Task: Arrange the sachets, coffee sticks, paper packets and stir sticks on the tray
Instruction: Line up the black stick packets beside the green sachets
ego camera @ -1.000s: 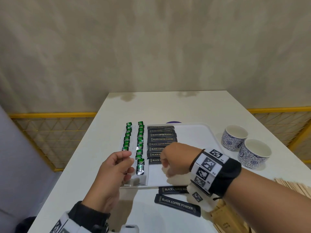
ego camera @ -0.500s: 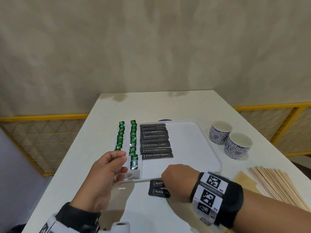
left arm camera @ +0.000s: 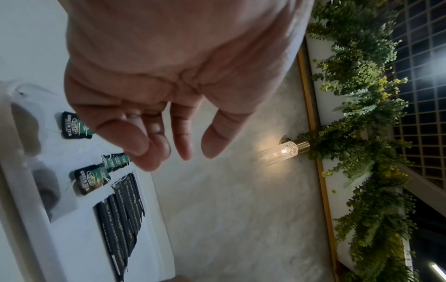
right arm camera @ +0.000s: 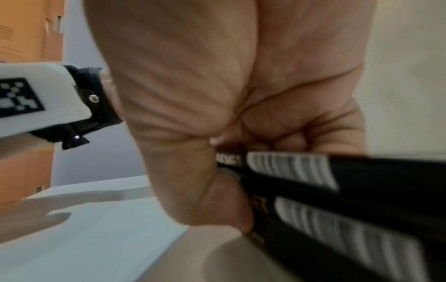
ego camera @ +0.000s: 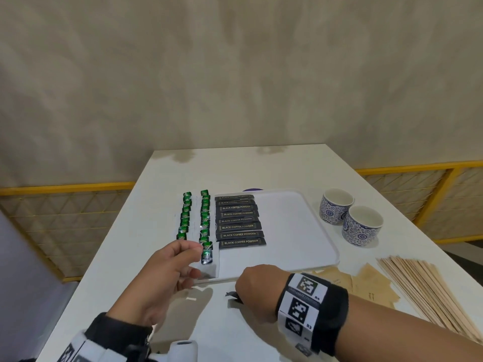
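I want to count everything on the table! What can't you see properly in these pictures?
- Coffee sticks on the table: head view, the right hand covers most of them.
- Their print: right wrist view, blurred.
- Stir sticks: head view, cut by the edge.
- Paper packets: print too small.
- Left hand: hides the tray corner.

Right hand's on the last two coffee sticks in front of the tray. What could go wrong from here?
1. The right hand pinches two coffee sticks at once; one may slip out.
2. The left hand hovers open beside the green tea sachets on the tray; a bump could spoil the rows.
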`<state>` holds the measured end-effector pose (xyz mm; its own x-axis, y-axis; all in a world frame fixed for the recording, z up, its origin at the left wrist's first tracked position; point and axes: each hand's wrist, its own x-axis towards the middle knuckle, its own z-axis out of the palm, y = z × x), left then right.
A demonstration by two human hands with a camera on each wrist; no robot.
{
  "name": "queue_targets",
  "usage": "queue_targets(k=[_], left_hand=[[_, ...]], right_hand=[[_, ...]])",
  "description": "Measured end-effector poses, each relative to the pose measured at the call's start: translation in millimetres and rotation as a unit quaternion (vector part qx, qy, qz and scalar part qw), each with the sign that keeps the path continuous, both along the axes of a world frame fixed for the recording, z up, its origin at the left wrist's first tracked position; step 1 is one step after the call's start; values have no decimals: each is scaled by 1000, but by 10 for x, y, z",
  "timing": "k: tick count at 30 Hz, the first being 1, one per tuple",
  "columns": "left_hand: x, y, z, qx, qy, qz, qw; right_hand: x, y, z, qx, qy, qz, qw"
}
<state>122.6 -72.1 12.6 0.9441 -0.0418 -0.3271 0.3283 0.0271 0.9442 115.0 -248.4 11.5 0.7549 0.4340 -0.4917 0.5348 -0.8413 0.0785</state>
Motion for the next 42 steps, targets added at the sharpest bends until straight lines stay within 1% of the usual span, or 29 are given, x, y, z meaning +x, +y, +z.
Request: queue_targets(k=[2,5,8,11,12,14,16,18,20,21,22,23,24,25,26,27,29,32,33,34,35,36,38,40,42], left_hand=[[-3,0,-11,15,10,-27,999],[3,3,-30,22,36,-72,997],[9,-36,0,-37,72,-106,991],[25,-87,45,-145,67,-132,978],[34,-97,47,-175,59,-134,974],[56,-104,34,-210,40,-135,968],[61,-111,16,-224,22,-127,966],[66,-112,-12,-219,12,-100,970],[71,-120,-34,-198,8,-65,978],[71,-123,-38,-189,6,-47,981],[71,-126,-36,-181,5,-28,983],[75,-118,-38,-169,-2,-9,986],[80,-108,-38,-155,-14,10,988],[86,-93,-42,-141,-31,24,989],[92,-79,-41,-129,-48,34,990],[98,-64,-43,-118,-64,41,990],[114,-46,-49,-104,-85,56,989],[132,-57,-55,-86,-99,70,989],[137,-66,-59,-80,-103,73,989],[140,-75,-63,-74,-107,75,989],[147,-83,-69,-65,-110,78,989],[155,-87,-76,-56,-112,83,989],[170,-87,-96,-38,-112,100,988],[192,-60,-118,-26,-110,125,986],[215,-17,-134,-41,-104,148,983]], right_hand=[[50,-16,-19,-8,-2,-3,1000],[131,-53,43,51,-35,-24,998],[143,-72,240,155,-115,-20,981],[116,-12,326,204,-189,22,960],[106,28,326,206,-218,41,953],[81,70,269,197,-247,35,948],[95,74,173,195,-300,35,933],[100,79,128,199,-326,34,923],[106,85,154,216,-328,23,919],[123,84,182,228,-318,13,920],[155,69,213,234,-290,2,928],[186,30,265,236,-244,-18,941],[214,-29,322,249,-177,-51,951],[245,-93,363,277,-112,-89,950],[277,-162,383,327,-68,-121,935],[311,-229,388,385,-46,-155,908],[359,-325,353,490,-26,-236,839],[409,-388,241,599,27,-343,724],[418,-397,211,623,48,-360,693],[427,-403,189,638,68,-372,671],[439,-413,167,644,83,-381,658],[450,-423,150,644,96,-388,652],[465,-451,123,633,108,-398,655],[511,-494,99,609,93,-416,669],[601,-564,42,569,63,-447,687]])
